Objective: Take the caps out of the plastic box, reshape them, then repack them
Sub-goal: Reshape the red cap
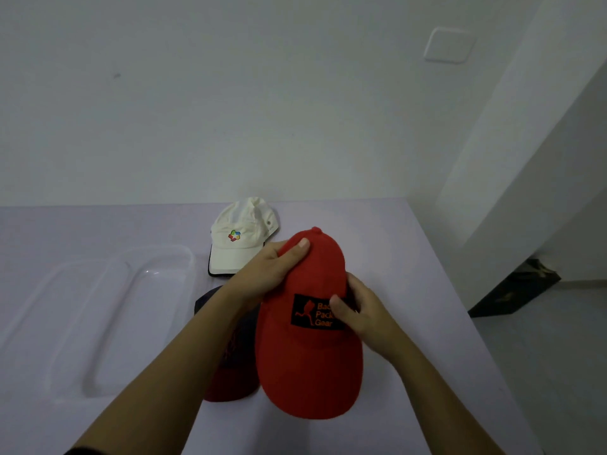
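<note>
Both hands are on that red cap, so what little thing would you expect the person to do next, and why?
Probably press the crown rounder, then set it down. The left hand grips the top of the red cap and the right hand pinches its front by the logo, so shaping looks unfinished. The white cap lies on the table, and the clear plastic box holds nothing.
</note>
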`<action>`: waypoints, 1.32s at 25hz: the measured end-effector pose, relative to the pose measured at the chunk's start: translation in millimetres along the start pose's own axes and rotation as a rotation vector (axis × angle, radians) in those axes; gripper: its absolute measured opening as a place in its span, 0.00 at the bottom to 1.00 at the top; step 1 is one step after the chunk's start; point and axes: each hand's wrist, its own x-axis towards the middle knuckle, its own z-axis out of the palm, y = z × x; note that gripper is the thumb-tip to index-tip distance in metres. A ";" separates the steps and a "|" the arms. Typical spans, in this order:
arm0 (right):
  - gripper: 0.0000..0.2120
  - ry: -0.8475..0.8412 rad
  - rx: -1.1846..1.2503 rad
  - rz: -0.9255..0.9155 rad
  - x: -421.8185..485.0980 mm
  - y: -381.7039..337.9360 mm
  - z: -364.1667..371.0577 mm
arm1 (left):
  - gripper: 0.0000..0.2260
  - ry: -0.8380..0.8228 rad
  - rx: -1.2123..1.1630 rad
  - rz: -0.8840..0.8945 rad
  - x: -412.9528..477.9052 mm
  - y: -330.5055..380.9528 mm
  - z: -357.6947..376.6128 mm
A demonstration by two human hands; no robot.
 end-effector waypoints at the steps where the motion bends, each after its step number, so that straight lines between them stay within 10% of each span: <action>1: 0.34 -0.013 0.090 0.020 4.1 -4.5 -1.8 | 0.14 -0.021 -0.009 0.005 0.6 1.2 2.7; 8: 0.15 0.107 0.003 0.105 15.0 -0.8 -13.9 | 0.15 0.126 0.617 0.041 3.3 -8.3 -4.5; 12: 0.33 0.055 -0.251 0.305 25.7 53.7 -13.9 | 0.17 0.199 0.869 -0.026 16.1 -57.1 4.0; 16: 0.28 0.095 -0.316 0.441 28.4 107.1 -12.0 | 0.11 0.067 0.973 -0.141 30.4 -102.6 14.5; 26: 0.12 0.163 -0.280 0.506 17.1 152.9 -41.1 | 0.13 0.246 0.871 -0.128 40.0 -127.0 -22.8; 33: 0.11 -0.091 -0.176 0.612 16.6 153.7 -22.8 | 0.16 0.092 0.420 -0.467 20.5 -142.6 -0.3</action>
